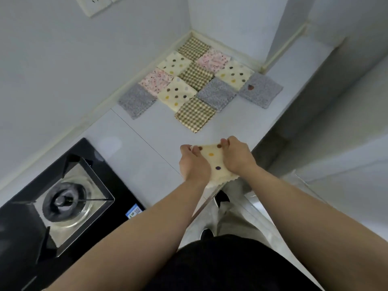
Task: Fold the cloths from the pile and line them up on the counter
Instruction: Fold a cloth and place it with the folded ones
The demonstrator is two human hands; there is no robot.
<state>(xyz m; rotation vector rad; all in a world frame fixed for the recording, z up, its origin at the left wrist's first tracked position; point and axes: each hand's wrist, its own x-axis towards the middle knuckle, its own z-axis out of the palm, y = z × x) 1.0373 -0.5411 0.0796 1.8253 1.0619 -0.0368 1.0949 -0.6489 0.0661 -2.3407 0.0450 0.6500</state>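
Spotted cloth pinched at the counter's front edge

Fingertips [224, 141] of the right hand [236, 156] curl round the far right corner of a cream spotted cloth [214, 162]. The left hand [194, 162] pinches the far left corner in the same way, so the cloth is stretched between both. The cloth sits at the front edge of the pale counter [147, 133], and its zigzag near edge reaches that edge. The wrists cover both its sides, so its full outline cannot be made out.

Bare counter lies beyond the hands and to their left. Further back, the folded cloths [196, 75] lie edge to edge in a slanted block that runs into the wall corner: checked, pink, spotted and grey. The grey one furthest right carries a small brown mark, too small to tell what it is.

A black gas hob [63, 198] fills the near left and is cut off by the frame. A blue sticker [134, 213] at its front edge shows a square code, but its writing is too small to read. A wall socket [94, 3] is cut off at the top. Dark shoes [222, 198] show on the floor below the counter edge.
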